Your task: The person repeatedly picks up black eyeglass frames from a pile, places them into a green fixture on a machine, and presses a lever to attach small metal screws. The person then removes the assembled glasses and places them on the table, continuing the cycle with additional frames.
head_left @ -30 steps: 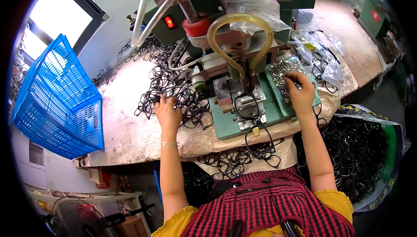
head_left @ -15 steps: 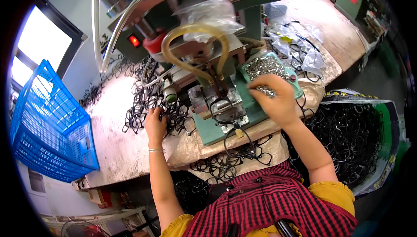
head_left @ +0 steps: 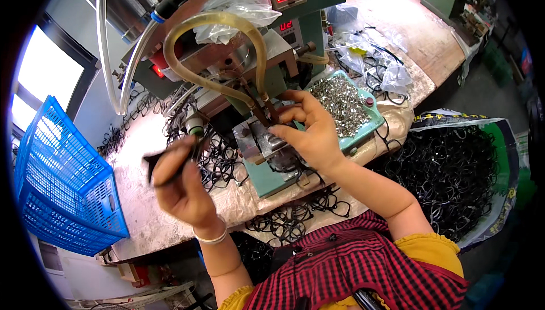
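Note:
My left hand (head_left: 184, 188), blurred, is raised over the left side of the bench, its fingers closed around a black eyeglass frame (head_left: 152, 165). My right hand (head_left: 313, 134) is at the metal fixture (head_left: 267, 139) of a green bench machine (head_left: 306, 15). Its thumb and index finger are bent close to the two dark electrode tips (head_left: 264, 112); anything between them is hidden or too small to name. Just beyond that hand lies a turquoise tray (head_left: 374, 118) heaped with small shiny metal parts (head_left: 340, 103). Tangled black eyeglass frames (head_left: 224, 159) lie left of the fixture.
A blue plastic basket (head_left: 68, 179) stands at the left. More black frames (head_left: 298, 213) lie along the bench's front edge. At the right, a large sack (head_left: 448, 174) is full of dark frames. Hoses (head_left: 218, 20) loop before the machine; clear plastic bags (head_left: 392, 77) lie behind the tray.
My right hand has moved left from the tray to the fixture. My left hand has lifted from the pile with a black eyeglass frame. The view has shifted slightly.

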Demonstrator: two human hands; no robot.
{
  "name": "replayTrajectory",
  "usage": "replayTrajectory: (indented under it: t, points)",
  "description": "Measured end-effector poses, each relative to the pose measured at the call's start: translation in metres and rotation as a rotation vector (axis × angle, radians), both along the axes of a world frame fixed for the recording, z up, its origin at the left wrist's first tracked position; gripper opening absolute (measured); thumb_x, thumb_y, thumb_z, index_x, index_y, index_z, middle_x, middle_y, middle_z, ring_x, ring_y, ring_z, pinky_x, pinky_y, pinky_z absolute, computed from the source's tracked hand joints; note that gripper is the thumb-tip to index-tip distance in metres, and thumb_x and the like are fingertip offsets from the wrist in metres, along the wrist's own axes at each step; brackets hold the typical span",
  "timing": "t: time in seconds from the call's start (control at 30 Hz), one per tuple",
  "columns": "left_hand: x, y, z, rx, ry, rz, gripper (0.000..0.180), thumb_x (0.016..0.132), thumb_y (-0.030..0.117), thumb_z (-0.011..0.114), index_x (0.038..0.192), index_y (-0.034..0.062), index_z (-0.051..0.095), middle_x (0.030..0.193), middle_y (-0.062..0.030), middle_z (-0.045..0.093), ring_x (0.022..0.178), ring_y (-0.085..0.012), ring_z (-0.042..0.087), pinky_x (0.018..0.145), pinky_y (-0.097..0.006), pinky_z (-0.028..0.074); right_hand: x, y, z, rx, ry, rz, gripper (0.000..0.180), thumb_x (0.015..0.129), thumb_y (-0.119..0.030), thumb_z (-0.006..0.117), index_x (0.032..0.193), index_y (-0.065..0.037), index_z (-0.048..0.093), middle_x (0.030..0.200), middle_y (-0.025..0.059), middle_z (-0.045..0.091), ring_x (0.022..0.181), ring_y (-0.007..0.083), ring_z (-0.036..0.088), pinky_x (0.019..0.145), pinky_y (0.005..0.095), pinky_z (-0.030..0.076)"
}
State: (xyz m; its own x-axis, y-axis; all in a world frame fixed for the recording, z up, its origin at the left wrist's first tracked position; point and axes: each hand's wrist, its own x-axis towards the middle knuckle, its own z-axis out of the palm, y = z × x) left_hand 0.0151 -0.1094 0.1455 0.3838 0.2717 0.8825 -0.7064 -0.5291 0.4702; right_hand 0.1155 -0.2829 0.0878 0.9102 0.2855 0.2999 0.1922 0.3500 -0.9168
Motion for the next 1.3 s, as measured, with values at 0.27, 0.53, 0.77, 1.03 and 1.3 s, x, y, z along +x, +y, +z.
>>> replayTrajectory:
  t: [0.27, 0.53, 0.77, 1.03, 1.3]
  points:
    - [-0.009, -0.018, -0.024, 0.004, 0.111, -0.114, 0.016, 0.088, -0.007, 0.057, 0.100, -0.0038, 0.066, 0.098, -0.0185, 0.071, 0.090, -0.0255, 0.068, 0.080, -0.037, 0.058, -0.008, -0.025, 0.013, -0.190, -0.107, 0.104, 0.051, 0.084, -0.009, 0.067, 0.133, -0.003, 0.054, 0.115, 0.0151, 0.070, 0.111, 0.0231, 0.066, 0.098, 0.0331, 0.047]
    - [0.001, -0.031, -0.033, 0.647, 0.324, -0.169, 0.024, 0.070, 0.004, 0.077, 0.093, 0.0079, 0.077, 0.100, -0.0077, 0.075, 0.092, -0.0311, 0.068, 0.095, -0.046, 0.051, 0.061, -0.100, -0.085, -1.071, -0.568, -0.594, 0.021, 0.076, -0.017, 0.076, 0.096, -0.010, 0.071, 0.129, 0.0224, 0.059, 0.133, 0.0409, 0.047, 0.107, 0.0479, 0.042]
    - [-0.002, -0.034, -0.026, 0.604, 0.393, -0.183, 0.024, 0.071, 0.004, 0.080, 0.095, 0.0091, 0.077, 0.101, -0.0070, 0.075, 0.092, -0.0287, 0.068, 0.097, -0.045, 0.051, 0.063, -0.084, -0.078, -1.031, -0.864, -0.375, 0.018, 0.078, -0.016, 0.074, 0.092, -0.008, 0.066, 0.135, 0.0173, 0.057, 0.134, 0.0351, 0.049, 0.089, 0.0456, 0.052]
    - [-0.067, -0.032, -0.082, 0.378, 0.321, 0.101, 0.035, 0.079, 0.004, 0.073, 0.114, 0.0014, 0.068, 0.123, -0.0203, 0.068, 0.113, -0.0355, 0.065, 0.098, -0.045, 0.050, 0.082, -0.082, -0.077, -1.053, -0.773, -0.565, 0.014, 0.076, -0.009, 0.073, 0.087, -0.002, 0.066, 0.126, 0.0185, 0.063, 0.123, 0.0377, 0.056, 0.100, 0.0457, 0.048]
    - [-0.112, 0.045, 0.002, 0.135, -0.023, 0.780, 0.016, 0.095, -0.006, 0.054, 0.106, -0.0052, 0.065, 0.116, -0.0177, 0.067, 0.106, -0.0271, 0.064, 0.098, -0.039, 0.050, 0.078, -0.083, -0.079, -0.744, -0.457, -0.594, 0.011, 0.091, -0.007, 0.066, 0.099, -0.002, 0.071, 0.093, 0.0142, 0.072, 0.084, 0.0296, 0.069, 0.078, 0.0363, 0.053]
